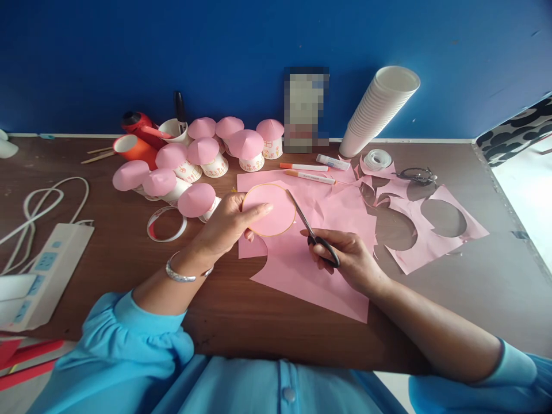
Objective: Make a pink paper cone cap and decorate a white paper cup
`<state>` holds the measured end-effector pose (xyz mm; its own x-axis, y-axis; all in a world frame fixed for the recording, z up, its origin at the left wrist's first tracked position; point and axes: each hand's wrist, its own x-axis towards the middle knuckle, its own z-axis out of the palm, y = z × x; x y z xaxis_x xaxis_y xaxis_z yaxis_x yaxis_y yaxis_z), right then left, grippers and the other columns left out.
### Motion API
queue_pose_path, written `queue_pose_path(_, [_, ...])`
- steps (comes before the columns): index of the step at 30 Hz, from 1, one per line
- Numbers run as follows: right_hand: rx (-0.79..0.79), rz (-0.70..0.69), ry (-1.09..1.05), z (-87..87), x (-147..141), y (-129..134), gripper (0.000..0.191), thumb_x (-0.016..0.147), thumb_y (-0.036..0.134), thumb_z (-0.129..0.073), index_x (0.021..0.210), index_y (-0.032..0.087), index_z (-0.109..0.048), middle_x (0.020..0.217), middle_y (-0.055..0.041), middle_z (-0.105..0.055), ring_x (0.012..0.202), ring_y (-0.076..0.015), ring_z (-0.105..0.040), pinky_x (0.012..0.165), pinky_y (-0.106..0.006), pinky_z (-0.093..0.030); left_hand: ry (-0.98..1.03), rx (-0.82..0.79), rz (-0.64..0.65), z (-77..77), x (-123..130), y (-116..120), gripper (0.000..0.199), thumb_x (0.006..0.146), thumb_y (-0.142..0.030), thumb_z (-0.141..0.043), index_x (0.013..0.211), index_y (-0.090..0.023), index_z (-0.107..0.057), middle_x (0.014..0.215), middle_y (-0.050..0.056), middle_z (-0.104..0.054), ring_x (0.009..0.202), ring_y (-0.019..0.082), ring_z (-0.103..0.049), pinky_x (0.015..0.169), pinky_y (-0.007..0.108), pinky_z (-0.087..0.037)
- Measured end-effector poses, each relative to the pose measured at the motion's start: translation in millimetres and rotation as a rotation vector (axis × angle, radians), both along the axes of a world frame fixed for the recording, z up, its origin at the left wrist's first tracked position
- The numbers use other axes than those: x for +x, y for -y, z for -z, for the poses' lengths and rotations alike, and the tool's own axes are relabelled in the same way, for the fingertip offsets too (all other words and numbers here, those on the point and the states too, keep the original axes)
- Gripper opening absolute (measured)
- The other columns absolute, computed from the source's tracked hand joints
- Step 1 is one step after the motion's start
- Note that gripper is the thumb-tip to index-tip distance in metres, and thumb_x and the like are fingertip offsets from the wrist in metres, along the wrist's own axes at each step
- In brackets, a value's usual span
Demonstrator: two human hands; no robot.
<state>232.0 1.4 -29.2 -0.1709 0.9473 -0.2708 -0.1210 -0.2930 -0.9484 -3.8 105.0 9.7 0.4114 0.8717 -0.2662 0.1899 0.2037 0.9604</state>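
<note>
Far left on my feed, a white plastic power strip [54, 270] with looped white cable lies on the brown wooden table [224, 322]. Next along, here's the cluster of white paper cups wearing pink paper cone roofs [203, 150], flower drawings showing on several walls. Just in front of them sits a white paper ring [184, 223] with red on it.

Now my left hand [230, 227], and its fingers have a grip: thumb on top, pinching the flat, round pink paper disc [276, 215] with a yellowish outline. The disc is held above a large pink paper sheet [319, 282], near the middle of the view. Right there, the slim metal blades of the black-handled scissors [311, 231] point at the disc's upper right edge; contact I can't confirm. My right hand [349, 256] has its fingers wrapped around those handles.

Beyond, a tall leaning stack of white paper cups [379, 112] stands by the blue wall [241, 52], and farthest right, pink paper offcuts [411, 259] with round holes lie flat.
</note>
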Motion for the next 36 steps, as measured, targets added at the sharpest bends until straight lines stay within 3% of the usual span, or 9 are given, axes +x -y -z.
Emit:
queue_pose_path(9, [-0.004, -0.002, -0.014, 1.1, -0.3, -0.3, 0.052, 0.085, 0.051, -0.078, 0.121, 0.013, -0.076, 0.063, 0.0014, -0.057, 0.052, -0.01, -0.048, 0.045, -0.025, -0.034, 0.012, 0.009, 0.002, 0.3, -0.4, -0.8, 0.032, 0.081, -0.041, -0.077, 0.069, -0.015, -0.062, 0.051, -0.004, -0.052, 0.041, 0.006, -0.043, 0.038, 0.018, -0.037])
queue_pose_path(23, [-0.009, -0.007, -0.019, 2.0, 0.1, 0.7, 0.051, 0.086, 0.049, -0.077, 0.122, 0.014, -0.076, 0.064, 0.0012, -0.058, 0.052, -0.0098, -0.048, 0.046, -0.025, -0.035, 0.028, 0.012, -0.123, -4.2, 3.3, -2.4, 0.027, 0.073, -0.036, -0.079, 0.068, -0.014, -0.063, 0.056, -0.003, -0.055, 0.043, 0.006, -0.045, 0.036, 0.019, -0.037])
queue_pose_path(30, [-0.036, 0.006, -0.013, 3.1, -0.2, 0.5, 0.054, 0.081, 0.053, -0.08, 0.12, 0.015, -0.077, 0.065, 0.0004, -0.06, 0.055, -0.0111, -0.049, 0.049, -0.027, -0.038, -0.004, 0.04, -0.009, -0.7, 1.8, -1.9, 0.033, 0.078, -0.037, -0.076, 0.061, -0.016, -0.057, 0.049, -0.004, -0.051, 0.041, 0.007, -0.044, 0.038, 0.019, -0.036])
queue_pose_path(36, [-0.005, 0.013, -0.002, 1.9, -1.3, -0.3, 0.055, 0.081, 0.055, -0.08, 0.121, 0.017, -0.076, 0.064, 0.001, -0.061, 0.055, -0.0107, -0.046, 0.052, -0.027, -0.039, -0.024, 0.002, 0.042, -0.2, 4.2, 1.8, 0.033, 0.079, -0.043, -0.076, 0.069, -0.015, -0.062, 0.053, -0.004, -0.054, 0.043, 0.007, -0.046, 0.039, 0.018, -0.038])
